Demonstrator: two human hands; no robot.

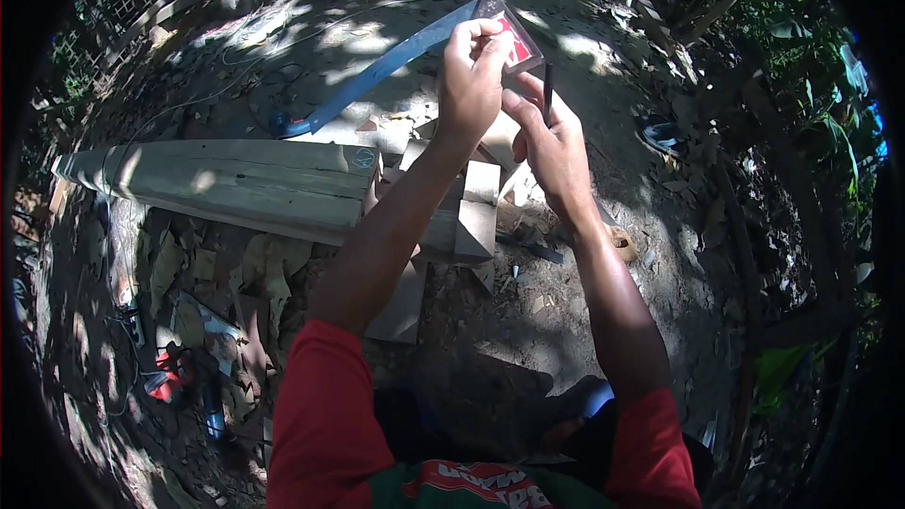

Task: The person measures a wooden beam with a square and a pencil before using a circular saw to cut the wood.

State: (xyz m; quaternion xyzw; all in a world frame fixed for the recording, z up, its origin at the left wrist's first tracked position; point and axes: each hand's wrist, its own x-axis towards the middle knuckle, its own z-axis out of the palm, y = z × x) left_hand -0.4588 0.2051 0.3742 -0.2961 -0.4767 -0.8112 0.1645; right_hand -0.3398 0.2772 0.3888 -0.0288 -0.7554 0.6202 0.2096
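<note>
My left hand (471, 85), raised at the upper centre, is closed on a flat, grey-edged case (517, 45) with a red panel. Just below and right of it, my right hand (547, 137) has curled fingers around a thin, dark stick (548, 85); its upper fingertips are near or against the case's lower edge, partly hidden. A long blue strip or tool (377, 71) extends behind the case toward the left; whether it touches the case is unclear. Below my hands a long squared timber (226, 179) lies across shorter wooden blocks (476, 226).
Red-and-black power tools (170, 377) and a cable lie among scraps at lower left. A dark blue sandal-like object (660, 132) is on the dirt at right, beside branches and plants (792, 113). A dark tool (528, 245) and small wooden pieces lie under my right arm.
</note>
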